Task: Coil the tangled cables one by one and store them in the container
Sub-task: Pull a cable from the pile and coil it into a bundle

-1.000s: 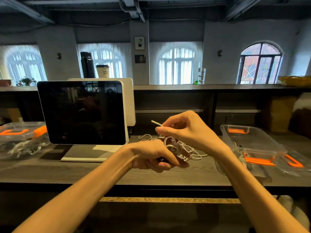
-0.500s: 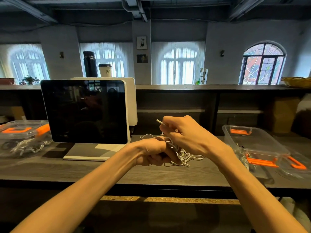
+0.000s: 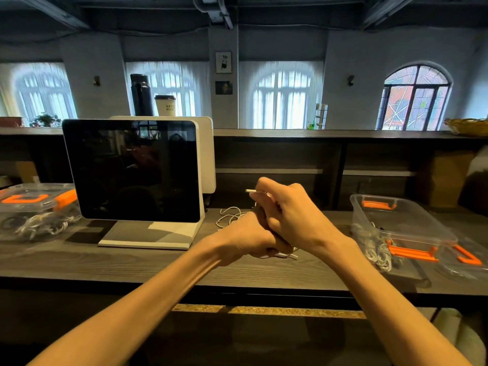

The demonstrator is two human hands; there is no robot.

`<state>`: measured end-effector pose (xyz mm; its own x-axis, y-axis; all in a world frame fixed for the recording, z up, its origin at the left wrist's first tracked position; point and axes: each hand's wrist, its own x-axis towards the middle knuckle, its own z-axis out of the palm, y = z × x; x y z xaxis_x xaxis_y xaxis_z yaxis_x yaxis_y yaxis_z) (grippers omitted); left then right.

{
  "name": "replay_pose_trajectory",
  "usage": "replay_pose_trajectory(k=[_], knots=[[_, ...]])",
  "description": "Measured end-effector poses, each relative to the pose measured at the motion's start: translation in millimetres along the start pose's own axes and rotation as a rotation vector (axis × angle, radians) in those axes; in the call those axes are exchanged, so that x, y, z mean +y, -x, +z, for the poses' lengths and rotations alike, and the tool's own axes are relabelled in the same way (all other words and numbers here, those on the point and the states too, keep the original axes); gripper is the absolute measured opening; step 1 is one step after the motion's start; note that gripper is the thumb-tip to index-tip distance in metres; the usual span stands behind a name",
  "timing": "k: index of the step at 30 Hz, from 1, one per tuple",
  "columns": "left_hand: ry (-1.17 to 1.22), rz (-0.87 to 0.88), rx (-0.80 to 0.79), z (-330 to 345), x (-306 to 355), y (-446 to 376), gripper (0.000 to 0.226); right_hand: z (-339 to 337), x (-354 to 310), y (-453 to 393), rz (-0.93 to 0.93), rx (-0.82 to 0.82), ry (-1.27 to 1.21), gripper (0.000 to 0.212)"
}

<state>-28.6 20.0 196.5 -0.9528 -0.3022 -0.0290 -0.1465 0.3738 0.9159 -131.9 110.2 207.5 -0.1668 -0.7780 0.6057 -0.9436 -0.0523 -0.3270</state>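
Two hands (image 3: pixel 266 223) gripping thin white cable (image 3: pixel 250 191)

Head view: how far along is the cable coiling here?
Done: coiled white cables lie in the open clear container with orange latches. In hand: the left hand and right hand both grip one white cable. Left: loose white cables on the dark wooden counter.

Two bare forearms and hands (image 3: pixel 266 223) — no sleeves, watch, rings or gloves.
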Motion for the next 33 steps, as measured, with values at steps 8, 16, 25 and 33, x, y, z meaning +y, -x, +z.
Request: replay_pose_trajectory(k=[8, 16, 25, 33], knots=[[-0.377, -0.103, -0.162, -18, 14, 2, 0.026, 11, 4, 3, 0.041, 0.22, -0.079, 0.005], [-0.506, 0.048, -0.05, -8, 3, 11, 0.013, -19, 7, -6, 0.248, -0.206, -0.36, 0.038], [0.299, 0.2, 0.131, -10, -13, -1, 0.028, 2, 22, 6, 0.303, -0.015, -0.589, 0.04], [0.568, 0.132, -0.017, -17, -22, -1, 0.023, 7, 17, 10, 0.19, 0.213, -0.425, 0.036]])
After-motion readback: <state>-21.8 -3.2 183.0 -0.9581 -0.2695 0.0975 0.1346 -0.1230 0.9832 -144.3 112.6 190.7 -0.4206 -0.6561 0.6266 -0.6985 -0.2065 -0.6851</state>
